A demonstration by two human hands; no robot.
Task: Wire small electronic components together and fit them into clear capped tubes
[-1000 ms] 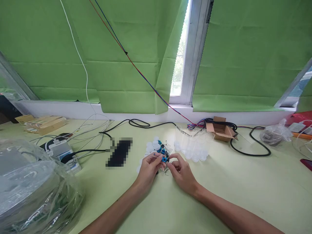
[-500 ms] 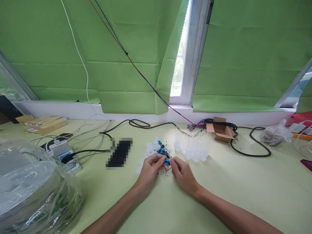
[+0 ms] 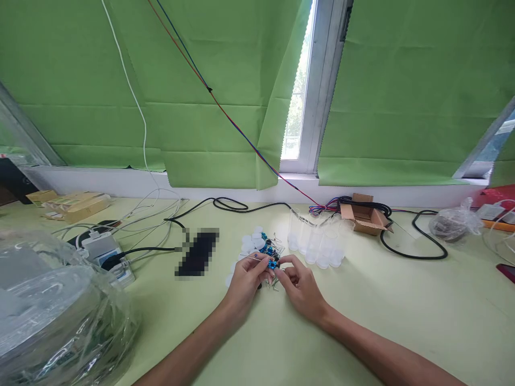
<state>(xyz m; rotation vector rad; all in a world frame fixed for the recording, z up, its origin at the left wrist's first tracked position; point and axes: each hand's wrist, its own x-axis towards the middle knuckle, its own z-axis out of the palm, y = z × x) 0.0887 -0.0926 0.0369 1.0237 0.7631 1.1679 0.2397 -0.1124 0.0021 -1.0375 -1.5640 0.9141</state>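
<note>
My left hand [image 3: 246, 274] pinches a small shiny blue part [image 3: 272, 264] between thumb and fingers. A thin metal rod [image 3: 253, 259] with a dark blue tip sticks out leftward over the same hand. My right hand [image 3: 298, 280] meets the blue part from the other side, thumb and forefinger closed at its dark end; the exact contact is partly hidden. Just beyond the fingers lies a pile of blue and black parts with bent metal pins [image 3: 273, 249]. White round caps [image 3: 248, 244] spread left of the pile, and clear plastic tubes [image 3: 316, 241] stand to the right.
A large clear plastic bag [image 3: 68, 311] fills the near left. Behind it sit a power strip [image 3: 120, 268] with cables and a pixelated dark object [image 3: 199, 253]. At the back are an open cardboard box [image 3: 364, 217], black cable [image 3: 414, 257] and a tied plastic bag [image 3: 456, 222].
The blue part has turned and shifted slightly left. My right thumb has slid left and downward against it, while the left hand stays nearly in place.
</note>
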